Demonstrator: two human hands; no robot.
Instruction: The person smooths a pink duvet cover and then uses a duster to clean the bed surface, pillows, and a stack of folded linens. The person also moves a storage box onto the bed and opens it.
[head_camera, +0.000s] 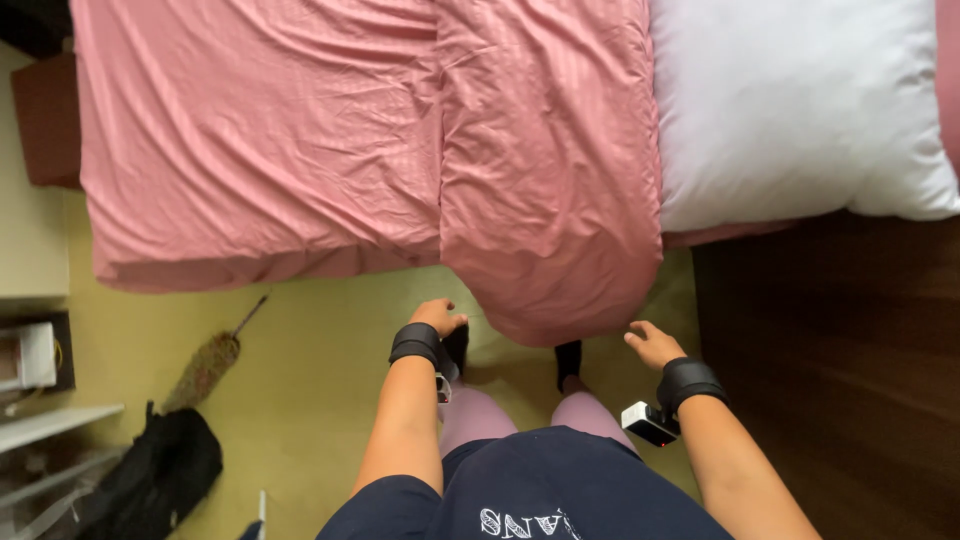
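Hanging off the bed's edge, a pink duvet (550, 200) is seen just above two empty hands. The left hand (440, 317) is loosely curled, the right hand (652, 345) half open. Evenness would likely be best achieved if both lower corners were gripped.

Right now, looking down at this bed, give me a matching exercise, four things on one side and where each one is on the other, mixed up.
Things:
1. pillow
2. duster
3. black bag
4. pink cover

Places:
A. spread over the bed, one fold hanging over the edge
B. on the floor, lower left corner
C. at the right end of the bed
D. on the floor, just below the bed's left part

Pairs: 1-C, 2-D, 3-B, 4-A
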